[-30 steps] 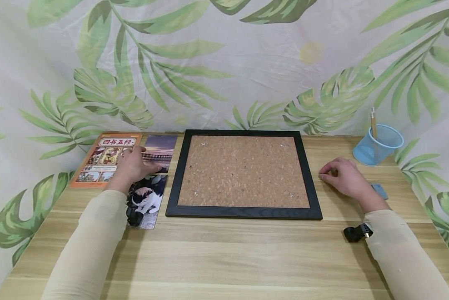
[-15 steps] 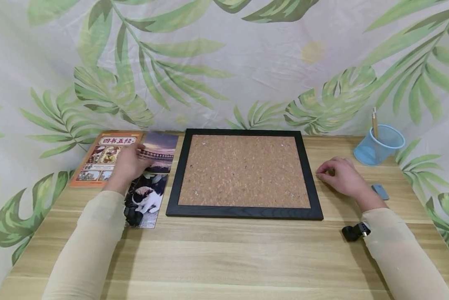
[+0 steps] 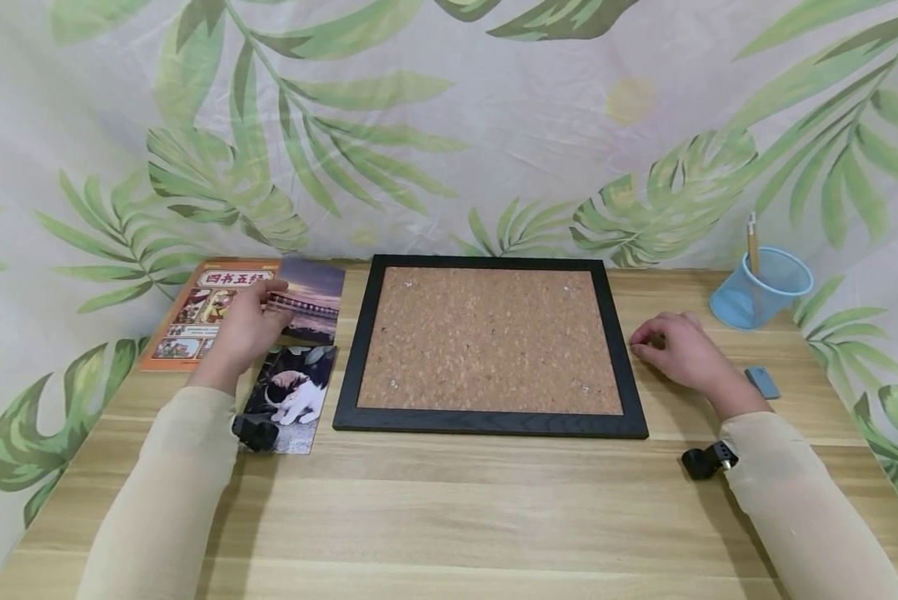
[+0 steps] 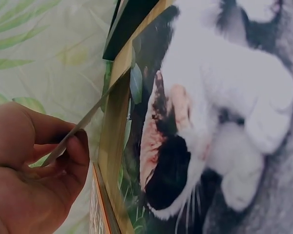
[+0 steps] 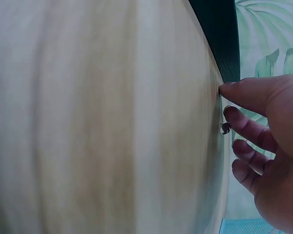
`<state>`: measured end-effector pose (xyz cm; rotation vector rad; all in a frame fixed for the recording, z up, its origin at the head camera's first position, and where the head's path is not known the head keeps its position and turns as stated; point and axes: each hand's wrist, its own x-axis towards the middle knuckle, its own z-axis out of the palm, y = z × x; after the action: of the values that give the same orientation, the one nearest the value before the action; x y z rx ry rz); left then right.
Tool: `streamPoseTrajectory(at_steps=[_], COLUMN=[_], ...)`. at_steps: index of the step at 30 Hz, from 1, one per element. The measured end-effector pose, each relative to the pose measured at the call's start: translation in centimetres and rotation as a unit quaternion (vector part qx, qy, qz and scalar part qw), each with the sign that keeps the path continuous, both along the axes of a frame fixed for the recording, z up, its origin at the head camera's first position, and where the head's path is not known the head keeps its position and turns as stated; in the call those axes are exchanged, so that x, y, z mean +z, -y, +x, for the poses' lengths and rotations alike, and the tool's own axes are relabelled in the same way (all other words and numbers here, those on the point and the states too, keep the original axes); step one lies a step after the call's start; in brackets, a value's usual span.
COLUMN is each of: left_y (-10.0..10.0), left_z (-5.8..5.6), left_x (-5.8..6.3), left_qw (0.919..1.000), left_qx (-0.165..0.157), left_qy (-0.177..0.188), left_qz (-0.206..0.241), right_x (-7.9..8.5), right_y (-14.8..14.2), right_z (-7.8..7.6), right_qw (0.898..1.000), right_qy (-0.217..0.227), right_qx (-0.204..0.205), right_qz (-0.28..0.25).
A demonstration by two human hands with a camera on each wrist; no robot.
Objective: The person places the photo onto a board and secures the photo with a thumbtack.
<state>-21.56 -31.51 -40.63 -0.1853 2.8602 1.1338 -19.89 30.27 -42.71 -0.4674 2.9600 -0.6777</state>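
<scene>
In the head view my left hand [image 3: 248, 327] pinches the left edge of a sunset pier photo [image 3: 314, 296]. The left wrist view shows that photo [image 4: 90, 114] edge-on, tilted up between thumb and fingers. Nearer me lies a cat photo [image 3: 299, 396], and an orange book [image 3: 182, 329] lies partly behind the left hand. My right hand [image 3: 677, 350] rests on the table right of a black-framed cork board [image 3: 494, 342], fingers loosely curled. In the right wrist view thumb and index finger are apart, with a small shiny thing [image 5: 225, 128] right by the index fingertip.
A blue mesh pen cup [image 3: 760, 292] holding pencils [image 3: 752, 246] stands at the back right. A small blue-grey block [image 3: 762, 382] lies behind the right wrist. A leaf-patterned cloth [image 3: 494, 133] hangs along the table's back edge.
My left hand has moved slightly left and taken hold of the pier photo, which has shifted left and tilted up, away from the board. My right hand has barely moved.
</scene>
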Motion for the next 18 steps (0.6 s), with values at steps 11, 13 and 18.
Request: streamPoseTrajectory(at_steps=[11, 13, 18], left_y=[0.5, 0.5, -0.2], left_z=[1.0, 1.3, 2.3], left_x=[0.6, 0.7, 1.4], left_qw=[0.9995, 0.9994, 0.9979], left_qx=[-0.015, -0.012, -0.008], left_qy=[0.009, 0.007, -0.002], left_qz=[0.025, 0.033, 0.065], right_x=[0.4, 0.4, 0.7], right_y=[0.3, 0.4, 0.5], right_z=[0.3, 0.4, 0.5], right_qw=[0.999, 0.999, 0.999], right_qy=[0.006, 0.003, -0.006], right_qx=[-0.036, -0.039, -0.046], right_qz=[-0.008, -0.008, -0.01])
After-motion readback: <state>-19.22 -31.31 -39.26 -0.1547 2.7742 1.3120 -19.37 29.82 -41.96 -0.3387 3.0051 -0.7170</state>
